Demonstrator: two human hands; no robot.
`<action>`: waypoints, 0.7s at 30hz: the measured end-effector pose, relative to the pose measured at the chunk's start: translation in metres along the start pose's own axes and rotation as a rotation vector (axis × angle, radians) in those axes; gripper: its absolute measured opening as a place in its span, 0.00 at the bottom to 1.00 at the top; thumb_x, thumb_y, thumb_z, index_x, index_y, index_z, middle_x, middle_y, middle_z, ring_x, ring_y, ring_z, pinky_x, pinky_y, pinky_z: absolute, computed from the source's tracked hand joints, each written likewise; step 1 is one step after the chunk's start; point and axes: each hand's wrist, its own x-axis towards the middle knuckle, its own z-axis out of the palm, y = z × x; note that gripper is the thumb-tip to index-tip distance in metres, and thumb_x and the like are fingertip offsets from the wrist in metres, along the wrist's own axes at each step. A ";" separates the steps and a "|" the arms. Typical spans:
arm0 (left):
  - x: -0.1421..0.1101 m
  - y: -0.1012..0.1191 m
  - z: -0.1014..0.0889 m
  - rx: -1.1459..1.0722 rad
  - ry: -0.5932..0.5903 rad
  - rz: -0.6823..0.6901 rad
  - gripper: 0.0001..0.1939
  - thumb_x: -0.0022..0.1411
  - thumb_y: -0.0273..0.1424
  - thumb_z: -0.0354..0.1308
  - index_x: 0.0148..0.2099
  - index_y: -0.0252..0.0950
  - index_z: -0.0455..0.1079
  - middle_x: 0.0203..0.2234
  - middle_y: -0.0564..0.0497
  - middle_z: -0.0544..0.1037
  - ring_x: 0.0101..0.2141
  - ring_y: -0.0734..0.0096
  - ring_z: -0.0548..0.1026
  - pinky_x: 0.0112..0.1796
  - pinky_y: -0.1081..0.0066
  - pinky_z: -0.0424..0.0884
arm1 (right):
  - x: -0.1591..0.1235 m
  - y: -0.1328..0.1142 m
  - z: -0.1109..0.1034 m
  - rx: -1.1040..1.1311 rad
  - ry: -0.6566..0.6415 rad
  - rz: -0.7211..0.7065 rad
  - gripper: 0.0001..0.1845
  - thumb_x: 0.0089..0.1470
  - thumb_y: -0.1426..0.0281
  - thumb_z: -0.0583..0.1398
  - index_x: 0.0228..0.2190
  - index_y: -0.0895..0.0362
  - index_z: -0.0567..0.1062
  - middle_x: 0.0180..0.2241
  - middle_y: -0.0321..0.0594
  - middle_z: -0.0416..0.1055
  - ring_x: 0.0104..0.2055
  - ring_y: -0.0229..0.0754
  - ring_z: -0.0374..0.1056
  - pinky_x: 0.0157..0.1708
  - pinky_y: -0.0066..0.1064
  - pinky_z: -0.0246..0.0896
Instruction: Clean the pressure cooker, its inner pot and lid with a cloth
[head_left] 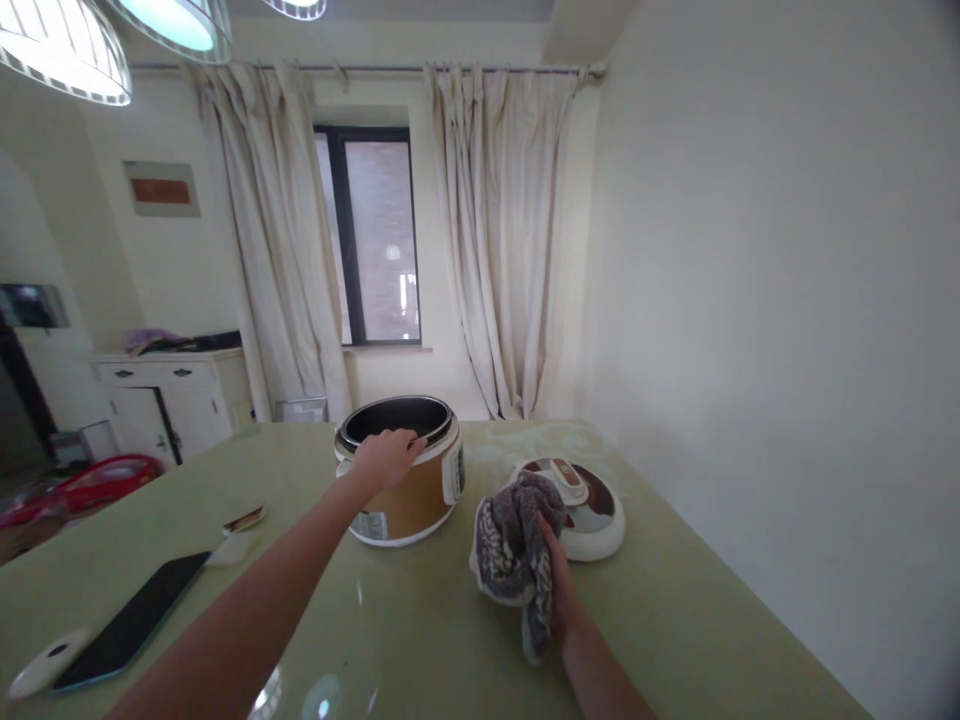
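An electric pressure cooker (pixel 409 500) with a gold-brown body and white base stands uncovered on the table, its dark inner pot (pixel 397 415) showing. My left hand (pixel 386 460) grips the near rim of the cooker, fingers bent over the edge. In my right hand (pixel 559 575) is a bunched grey patterned towel (pixel 517 540), held above the table to the right of the cooker. Behind the towel lies the cooker's white and brown lid (pixel 600 515), handle upward and partly covered from view by the towel.
The glossy pale green table (pixel 420 640) meets a white wall at right. A dark tablet-like slab (pixel 135 620), a white rounded object (pixel 49 662) and a small brown-and-white item (pixel 244 520) lie at left. Farther back are a white cabinet (pixel 195 400) and curtains (pixel 502 240).
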 end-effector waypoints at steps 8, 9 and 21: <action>0.010 -0.010 -0.018 0.035 0.007 -0.004 0.20 0.72 0.46 0.52 0.40 0.40 0.80 0.39 0.44 0.86 0.44 0.52 0.83 0.39 0.65 0.69 | 0.014 0.005 -0.005 0.079 -0.011 0.121 0.37 0.48 0.48 0.71 0.54 0.57 0.82 0.50 0.46 0.83 0.62 0.56 0.73 0.63 0.48 0.67; 0.011 -0.011 -0.019 0.040 0.020 0.004 0.19 0.72 0.45 0.52 0.39 0.41 0.80 0.38 0.45 0.86 0.44 0.54 0.83 0.39 0.66 0.68 | 0.016 0.006 -0.005 0.086 -0.015 0.120 0.37 0.49 0.48 0.70 0.54 0.57 0.81 0.50 0.46 0.83 0.62 0.56 0.73 0.63 0.48 0.67; -0.014 0.010 -0.068 0.043 0.539 0.120 0.22 0.75 0.46 0.48 0.47 0.39 0.78 0.36 0.45 0.84 0.41 0.51 0.80 0.46 0.60 0.67 | 0.026 0.008 -0.006 0.090 0.011 0.102 0.35 0.50 0.46 0.69 0.51 0.57 0.82 0.47 0.45 0.84 0.58 0.53 0.76 0.59 0.47 0.69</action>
